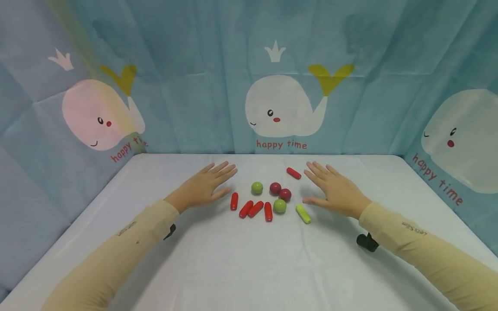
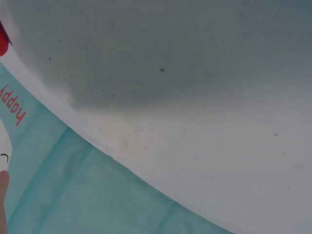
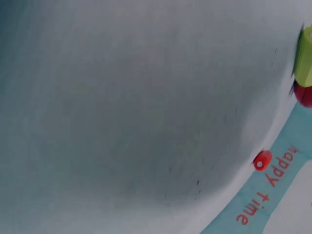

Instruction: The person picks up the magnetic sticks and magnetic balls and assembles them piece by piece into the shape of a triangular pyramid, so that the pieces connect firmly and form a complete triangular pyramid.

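Note:
Several small red cylinders lie on the white table, one red cylinder (image 1: 234, 201) just right of my left hand (image 1: 206, 185). That hand is held with fingers straight, above the table, holding nothing. My right hand (image 1: 334, 190) is likewise spread and bare, on the other side of the group. Closest to it are a light green ribbed stick (image 1: 303, 214) and a lone red cylinder (image 1: 293, 173) farther back. Between the hands sit two green balls, one green ball (image 1: 256, 188) behind the other, and two dark red balls (image 1: 285, 195) side by side. In the right wrist view the green stick (image 3: 304, 58) shows at the edge.
The white tabletop (image 1: 241, 268) has a back edge meeting a blue curtain (image 1: 186, 112) printed with whales and "happy time". More curtain hangs at the left and right sides. A dark wrist camera (image 1: 367, 242) hangs below the right sleeve.

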Available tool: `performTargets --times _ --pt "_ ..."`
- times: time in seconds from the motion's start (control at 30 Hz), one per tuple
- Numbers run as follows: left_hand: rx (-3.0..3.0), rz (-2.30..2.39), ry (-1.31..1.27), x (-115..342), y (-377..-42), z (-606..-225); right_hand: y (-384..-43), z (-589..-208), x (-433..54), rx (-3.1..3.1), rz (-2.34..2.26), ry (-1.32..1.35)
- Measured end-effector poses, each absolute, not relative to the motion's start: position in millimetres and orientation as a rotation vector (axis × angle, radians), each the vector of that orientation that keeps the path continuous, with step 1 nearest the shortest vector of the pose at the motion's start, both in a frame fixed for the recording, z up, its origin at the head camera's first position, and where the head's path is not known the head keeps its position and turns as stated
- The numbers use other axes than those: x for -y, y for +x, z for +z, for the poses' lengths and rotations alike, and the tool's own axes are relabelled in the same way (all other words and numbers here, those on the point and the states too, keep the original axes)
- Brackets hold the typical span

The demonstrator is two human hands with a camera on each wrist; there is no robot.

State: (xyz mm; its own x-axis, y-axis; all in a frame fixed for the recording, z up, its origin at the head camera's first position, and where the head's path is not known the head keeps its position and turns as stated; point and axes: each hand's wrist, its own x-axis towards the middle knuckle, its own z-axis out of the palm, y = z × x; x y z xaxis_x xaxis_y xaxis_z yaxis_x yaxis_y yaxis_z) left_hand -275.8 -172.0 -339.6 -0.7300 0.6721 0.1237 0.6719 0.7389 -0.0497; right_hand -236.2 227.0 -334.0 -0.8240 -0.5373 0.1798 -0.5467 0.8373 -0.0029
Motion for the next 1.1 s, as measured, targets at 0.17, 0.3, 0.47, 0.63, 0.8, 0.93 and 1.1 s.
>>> performTargets --times 0.17,0.3,0.47,0.63,0.8,0.93,1.1 --pt "2.827 -0.004 -1.129 170.5 -269.6 -340.7 -231.3 -336.1 -222.2 2.814 0.102 0.898" --pt "2.835 0.023 -1.152 169.5 -267.6 -343.2 -229.1 -337.5 -218.5 2.821 0.112 0.91" --pt "2.816 0.043 -1.168 167.6 -265.1 -344.2 -225.7 -336.8 -213.5 2.849 0.114 0.916" --pt "2.841 0.019 -1.175 167.4 -261.5 -344.8 -222.0 -336.5 -208.3 2.865 0.124 0.928" --pt "2.864 -0.028 -1.161 166.9 -259.3 -345.3 -219.7 -335.9 -205.0 2.89 0.203 0.907" --pt "2.895 -0.082 -1.119 165.2 -259.4 -344.7 -218.3 -333.0 -201.1 2.946 0.282 0.851" --pt "2.965 -0.243 -0.985 161.0 -260.5 -342.6 -219.3 -326.9 -192.4 3.014 0.448 0.788"
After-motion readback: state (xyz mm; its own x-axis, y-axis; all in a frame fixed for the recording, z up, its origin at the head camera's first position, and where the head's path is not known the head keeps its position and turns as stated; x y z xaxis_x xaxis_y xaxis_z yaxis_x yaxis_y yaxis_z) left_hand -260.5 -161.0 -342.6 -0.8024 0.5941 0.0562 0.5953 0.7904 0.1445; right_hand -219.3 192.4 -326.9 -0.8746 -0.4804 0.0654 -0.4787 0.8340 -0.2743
